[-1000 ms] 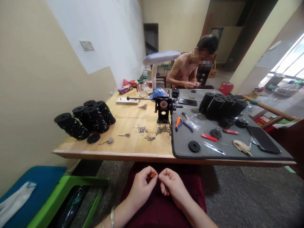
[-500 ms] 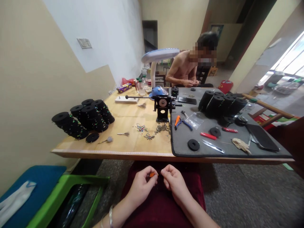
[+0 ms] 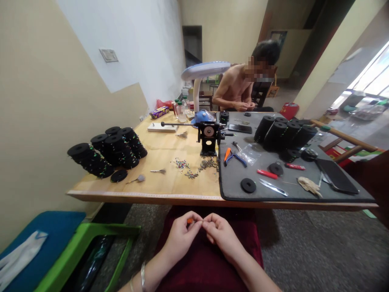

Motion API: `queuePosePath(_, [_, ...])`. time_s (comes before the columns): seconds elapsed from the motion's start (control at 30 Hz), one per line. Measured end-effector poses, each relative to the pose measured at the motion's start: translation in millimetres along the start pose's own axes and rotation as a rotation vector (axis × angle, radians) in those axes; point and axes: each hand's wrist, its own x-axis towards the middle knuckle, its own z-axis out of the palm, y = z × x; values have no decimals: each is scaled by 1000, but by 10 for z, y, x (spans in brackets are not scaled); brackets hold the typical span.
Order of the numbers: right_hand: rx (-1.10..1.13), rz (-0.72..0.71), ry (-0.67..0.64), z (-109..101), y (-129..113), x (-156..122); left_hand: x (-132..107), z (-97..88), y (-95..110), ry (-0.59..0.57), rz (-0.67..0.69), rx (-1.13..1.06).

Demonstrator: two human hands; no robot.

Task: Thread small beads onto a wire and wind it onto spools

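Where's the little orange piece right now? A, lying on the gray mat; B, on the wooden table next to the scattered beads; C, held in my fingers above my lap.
C. The small orange piece shows at the fingers of your left hand, beside your right hand, above the dark red cloth.

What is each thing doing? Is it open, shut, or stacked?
Left hand, pinching an orange bit
Right hand, curled, touching left hand
Pliers, lying on the mat, handles apart
Phone, lying flat, screen dark
Desk lamp, upright, on or off unclear
Black spools, stacked in piles
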Motion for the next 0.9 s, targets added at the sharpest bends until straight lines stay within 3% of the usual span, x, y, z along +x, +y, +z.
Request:
queuePosePath(0.17, [-55,24,-25,11,23,-8,46,-19,-36,31,-5,-100])
queuePosePath(0.47, [-16,-15,100,-30,27,-49,124,-169,-201,194,-88,-227])
queuePosePath(0.6, [31,-16,135,-20,-5,-66,66,-216,-127,77,-148,-200])
queuePosePath(0.8, [-18,-32,114,5,9,-61,26,-83,-1,-87,-258,-232])
queuePosePath(0.9, [-49,-33,88,-1,-5,-71,82,-45,34,-105,-255,-269])
